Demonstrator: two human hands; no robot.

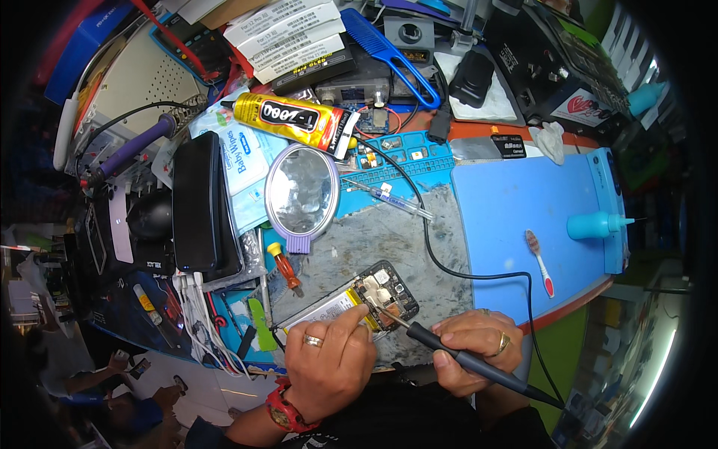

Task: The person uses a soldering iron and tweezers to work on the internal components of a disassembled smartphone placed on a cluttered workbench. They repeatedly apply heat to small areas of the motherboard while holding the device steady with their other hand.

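An opened smartphone (381,288) lies slantwise on the grey work mat, its circuit board and yellow-edged battery (329,308) exposed. Over the phone's near edge lies my left hand (333,359), its index finger reaching toward the board and the other fingers curled against the phone. What the thumb does is hidden. In my right hand (479,346) is a soldering iron (434,340) with a dark handle, wrapped by the fingers. Its metal tip points left onto the board, close to my left index finger. A screwdriver (284,269) with a red and yellow handle rests just beyond the phone.
A round purple-framed mirror (302,191), glue tube (292,120) and blue comb (393,56) lie beyond. The iron's black cable (479,276) loops over the mat. On the blue mat (508,202) at right are a toothbrush (540,262) and a teal bottle (591,226). White cables (198,322) hang left.
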